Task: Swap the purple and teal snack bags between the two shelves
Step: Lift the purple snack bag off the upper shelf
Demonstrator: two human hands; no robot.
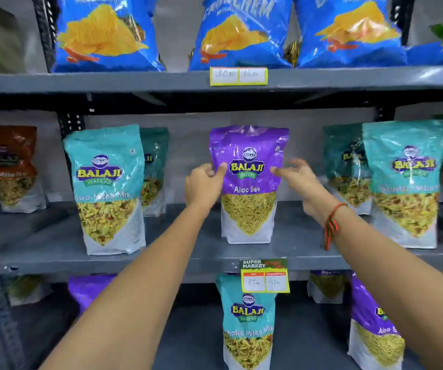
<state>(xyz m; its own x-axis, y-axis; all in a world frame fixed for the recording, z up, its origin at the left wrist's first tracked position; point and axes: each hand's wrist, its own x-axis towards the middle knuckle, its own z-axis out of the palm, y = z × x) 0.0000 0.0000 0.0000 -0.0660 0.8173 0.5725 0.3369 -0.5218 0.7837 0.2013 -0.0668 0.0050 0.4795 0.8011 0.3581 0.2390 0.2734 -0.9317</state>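
Note:
A purple Aloo Sev snack bag (248, 156) stands upright in the middle of the middle shelf (183, 263). My left hand (204, 182) pinches its left edge, thumb on the front. My right hand (299, 177) hovers at the bag's right edge with fingers spread, its fingertips at or just off the bag. Teal snack bags stand to the left (108, 188) and right (404, 182) on the same shelf. On the shelf below, a teal bag (247, 324) stands in the centre, between a purple bag at the left (89, 289) and another at the right (372, 324).
Blue chip bags (241, 33) fill the top shelf above a price label (238, 76). A supermarket price tag (264, 276) hangs from the middle shelf's front edge. More teal bags stand behind the front ones, and a brown bag (7, 164) is at the far left.

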